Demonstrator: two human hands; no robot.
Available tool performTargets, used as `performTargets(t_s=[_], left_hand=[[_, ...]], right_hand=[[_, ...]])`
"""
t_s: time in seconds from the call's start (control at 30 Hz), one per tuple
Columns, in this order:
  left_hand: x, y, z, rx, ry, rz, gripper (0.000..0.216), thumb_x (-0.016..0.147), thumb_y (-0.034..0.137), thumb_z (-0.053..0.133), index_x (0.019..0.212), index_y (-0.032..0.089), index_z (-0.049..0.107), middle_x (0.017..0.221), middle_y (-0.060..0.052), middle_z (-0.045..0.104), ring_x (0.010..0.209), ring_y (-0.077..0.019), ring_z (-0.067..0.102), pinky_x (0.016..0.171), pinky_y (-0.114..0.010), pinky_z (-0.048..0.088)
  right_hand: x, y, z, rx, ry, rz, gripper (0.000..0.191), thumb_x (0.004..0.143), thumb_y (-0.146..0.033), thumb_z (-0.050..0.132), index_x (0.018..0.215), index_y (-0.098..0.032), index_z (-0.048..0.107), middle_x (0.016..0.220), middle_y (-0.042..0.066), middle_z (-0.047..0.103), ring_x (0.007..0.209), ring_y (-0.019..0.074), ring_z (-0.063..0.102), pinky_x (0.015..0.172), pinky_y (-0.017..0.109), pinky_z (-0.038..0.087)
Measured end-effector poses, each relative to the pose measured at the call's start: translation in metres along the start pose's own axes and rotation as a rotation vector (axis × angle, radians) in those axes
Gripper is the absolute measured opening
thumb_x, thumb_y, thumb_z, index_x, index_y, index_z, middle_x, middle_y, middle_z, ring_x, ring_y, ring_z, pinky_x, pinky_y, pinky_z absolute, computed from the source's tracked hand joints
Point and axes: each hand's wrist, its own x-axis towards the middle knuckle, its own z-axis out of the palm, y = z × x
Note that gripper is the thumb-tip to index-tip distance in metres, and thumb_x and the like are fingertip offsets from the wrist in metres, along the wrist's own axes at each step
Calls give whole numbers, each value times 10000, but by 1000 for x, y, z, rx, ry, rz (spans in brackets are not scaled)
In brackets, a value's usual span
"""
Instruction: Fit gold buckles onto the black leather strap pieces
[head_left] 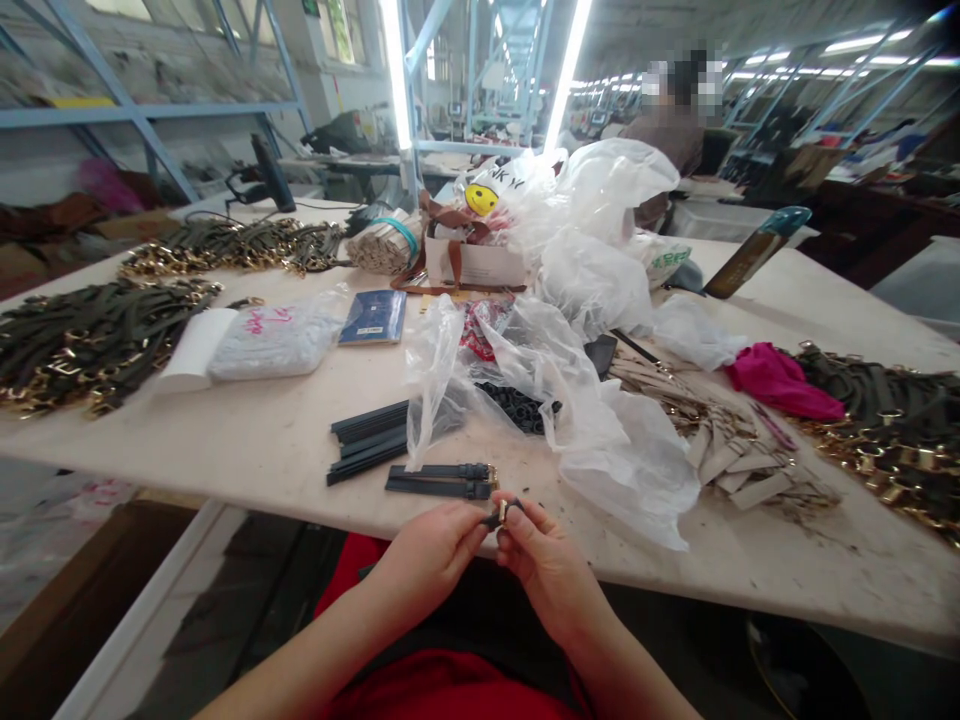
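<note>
While the left hand [448, 538] and right hand [546, 555] together pinch a dark strap [491, 521] at the table's [277, 445] near edge, I log its visible bit running roughly crosswise, gold buckle [502, 511] nearer the right. Two similar straps [441, 488] lie just beyond.

Thin dark gold-buckled strap [502, 513]: was mostly hidden by bare left hand [433, 550] and bare right hand [546, 565], before the crumpled clear plastic bag [600, 420].
Small black loops [519, 405]: were partly hidden by that bag's folds.
Blue rectangular booklet [373, 318]: left of the bag, showed unreadably small print.
Piled gold-clasped olive straps [112, 335]: far left of the bag, were cut off.
</note>
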Motion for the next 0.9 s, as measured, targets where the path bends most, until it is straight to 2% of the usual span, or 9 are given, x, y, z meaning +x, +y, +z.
performTargets(t_s=[0.07, 0.13, 0.23, 0.3, 0.37, 0.57, 0.7, 0.8, 0.9], left_hand=[[0, 2, 1, -106, 25, -25, 219, 862, 219, 378, 875, 178, 592, 903, -48, 639, 844, -177, 564, 783, -264, 401], [-1, 2, 4, -232, 27, -70, 167, 811, 203, 458, 926, 178, 576, 936, -39, 632, 842, -169, 561, 774, -255, 407], [-2, -1, 10, -433, 6, -187, 203, 781, 300, 515, 928, 160, 532, 860, -31, 618, 675, -139, 551, 617, -237, 427], [-2, -4, 13, -534, -1, -262, 244, 799, 398, 482, 831, 156, 496, 719, -4, 582, 525, -105, 492, 496, -218, 382], [-2, -6, 14, -591, -1, -293, 275, 797, 437, 472, 774, 162, 466, 651, 16, 553, 479, -88, 458, 465, -207, 348], [0, -8, 16, -742, -17, -380, 224, 734, 378, 529, 729, 166, 459, 623, 19, 565, 468, -77, 455, 470, -198, 336], [2, -7, 22, -762, 19, -409, 212, 727, 362, 527, 720, 159, 466, 609, 17, 562, 449, -72, 444, 455, -197, 330], [2, -7, 26, -755, 50, -379, 240, 741, 385, 521, 741, 149, 481, 625, 12, 567, 452, -71, 447, 458, -199, 335], [0, -6, 27, -736, 59, -372, 245, 736, 392, 528, 740, 150, 484, 630, 11, 575, 457, -77, 459, 460, -201, 344]], right_hand=[[0, 5, 1, -201, 11, -138, 273, 674, -351, 698, 896, -196, 664, 695, -22, 603, 587, 84, 520, 555, 198, 447], [0, 8, 1, -389, 55, -288, 241, 691, -353, 679, 876, -199, 655, 755, -13, 618, 677, 118, 551, 631, 229, 451], [1, 9, -1, -552, 52, -387, 222, 731, -375, 628, 863, -198, 641, 759, -4, 620, 737, 157, 564, 680, 265, 447], [0, 7, -1, -616, 34, -408, 233, 766, -400, 576, 845, -191, 645, 732, 0, 609, 712, 157, 557, 671, 269, 439], [0, 6, 0, -629, 39, -398, 263, 791, -420, 533, 822, -184, 646, 703, 2, 596, 684, 149, 545, 657, 263, 431], [5, 9, 0, -487, 31, -279, 275, 807, -436, 513, 791, -173, 591, 624, -23, 544, 578, 117, 493, 570, 245, 411], [6, 11, -4, -584, 60, -339, 292, 828, -445, 474, 786, -173, 573, 594, -23, 534, 565, 126, 497, 559, 255, 403], [4, 9, -6, -669, 106, -409, 288, 828, -443, 474, 739, -181, 555, 600, -14, 548, 578, 135, 508, 565, 259, 403], [1, 8, -6, -649, 107, -375, 295, 841, -443, 447, 705, -194, 527, 583, -18, 541, 559, 136, 507, 557, 263, 409]])
